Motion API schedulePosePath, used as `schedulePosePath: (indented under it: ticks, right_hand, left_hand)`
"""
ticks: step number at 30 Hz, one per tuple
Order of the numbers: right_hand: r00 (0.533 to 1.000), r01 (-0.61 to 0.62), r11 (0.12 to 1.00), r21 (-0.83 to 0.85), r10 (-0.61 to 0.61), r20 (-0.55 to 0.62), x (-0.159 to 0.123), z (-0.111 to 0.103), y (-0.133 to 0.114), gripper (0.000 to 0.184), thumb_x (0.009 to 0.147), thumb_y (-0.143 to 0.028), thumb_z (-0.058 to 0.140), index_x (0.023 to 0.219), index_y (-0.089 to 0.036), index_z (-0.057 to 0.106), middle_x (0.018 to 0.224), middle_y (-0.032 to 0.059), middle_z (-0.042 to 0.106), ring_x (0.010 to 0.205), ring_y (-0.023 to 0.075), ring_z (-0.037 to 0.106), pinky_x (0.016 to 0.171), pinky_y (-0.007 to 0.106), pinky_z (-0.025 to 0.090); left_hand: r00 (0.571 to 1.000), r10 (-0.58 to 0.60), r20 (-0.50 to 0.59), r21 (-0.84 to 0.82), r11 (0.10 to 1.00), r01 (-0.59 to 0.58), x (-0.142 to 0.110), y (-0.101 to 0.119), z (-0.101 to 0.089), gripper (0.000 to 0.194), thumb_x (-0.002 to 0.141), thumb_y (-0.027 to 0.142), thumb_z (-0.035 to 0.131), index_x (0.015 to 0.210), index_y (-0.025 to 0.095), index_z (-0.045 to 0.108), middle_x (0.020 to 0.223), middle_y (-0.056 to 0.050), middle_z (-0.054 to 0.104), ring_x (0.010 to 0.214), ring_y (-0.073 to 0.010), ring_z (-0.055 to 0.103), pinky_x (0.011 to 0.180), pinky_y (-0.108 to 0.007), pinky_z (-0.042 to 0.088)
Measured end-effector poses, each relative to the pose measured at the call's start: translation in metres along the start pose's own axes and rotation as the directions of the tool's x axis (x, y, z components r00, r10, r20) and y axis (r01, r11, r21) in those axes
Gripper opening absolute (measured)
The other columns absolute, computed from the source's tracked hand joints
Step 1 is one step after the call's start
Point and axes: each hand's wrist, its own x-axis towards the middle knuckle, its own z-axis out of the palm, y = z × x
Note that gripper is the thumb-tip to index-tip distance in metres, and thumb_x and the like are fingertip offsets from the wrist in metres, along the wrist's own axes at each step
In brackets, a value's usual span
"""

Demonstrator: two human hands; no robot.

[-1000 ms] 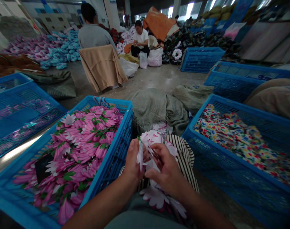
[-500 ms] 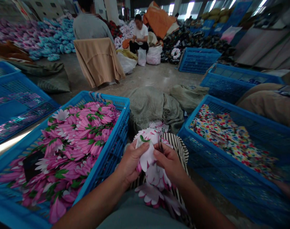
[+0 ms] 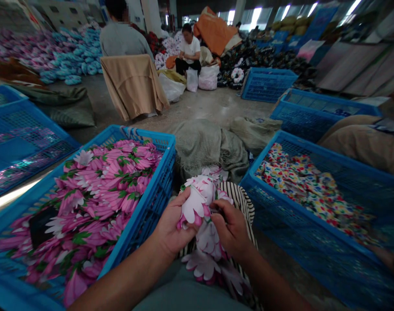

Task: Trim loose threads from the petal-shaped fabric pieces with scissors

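My left hand [image 3: 172, 226] is closed on a petal-edged fabric flower piece [image 3: 193, 206], its pale side facing me and pink showing at the petal tips. Just right of it, my right hand [image 3: 232, 229] is pinched, fingertips close to the piece's edge; what they hold is too dark and small to make out. More white-and-pink flower pieces [image 3: 203, 264] lie in a loose string over my lap, and others sit behind my hands. Black-and-white striped cloth [image 3: 240, 196] covers my lap beneath them.
To the left stands a blue crate [image 3: 169, 139] full of pink flower pieces with green ends. At right, another blue crate [image 3: 300, 196] holds colourful printed fabric pieces. Grey-green sacks [image 3: 203, 142] lie ahead. Two people sit farther off, one on a cloth-draped chair [image 3: 132, 86].
The flower piece has turned in my left hand, so the green strip that faced me has moved out of sight. My right hand has drawn slightly down and away from it.
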Motion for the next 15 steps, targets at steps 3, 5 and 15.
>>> schedulePosePath:
  ticks: [3,5,15]
  right_hand:
    - [1.000,-0.005,1.000,-0.023,0.005,-0.020,0.002,0.002,-0.003,0.012,0.084,-0.023,0.044,0.090,-0.018,0.053,0.071,0.0009,0.057,0.062,0.0135,0.052,0.056,0.024,0.039]
    - [1.000,0.001,0.999,-0.040,-0.002,-0.021,0.004,0.002,-0.004,0.012,0.084,-0.024,0.045,0.089,-0.018,0.054,0.071,0.0009,0.057,0.062,0.0135,0.052,0.057,0.024,0.038]
    - [1.000,0.012,1.000,-0.013,-0.012,-0.007,0.007,0.003,-0.006,0.016,0.087,-0.026,0.040,0.084,-0.018,0.054,0.065,-0.0001,0.053,0.057,0.0127,0.049,0.054,0.023,0.036]
  left_hand:
    - [0.998,-0.070,-0.003,-0.127,0.989,0.069,0.004,-0.002,-0.005,0.032,0.090,0.029,0.035,0.085,0.008,0.059,0.055,-0.003,0.061,0.036,-0.0074,0.053,0.028,-0.012,0.034]
    - [0.994,-0.095,0.052,-0.145,0.984,0.102,0.007,-0.003,-0.009,0.033,0.090,0.030,0.035,0.086,0.008,0.059,0.057,-0.005,0.062,0.038,-0.0083,0.054,0.029,-0.012,0.035]
    - [0.989,-0.146,0.021,-0.207,0.967,0.147,0.004,-0.009,-0.004,0.034,0.091,0.028,0.032,0.085,0.007,0.058,0.056,-0.005,0.063,0.033,-0.0082,0.054,0.025,-0.011,0.032]
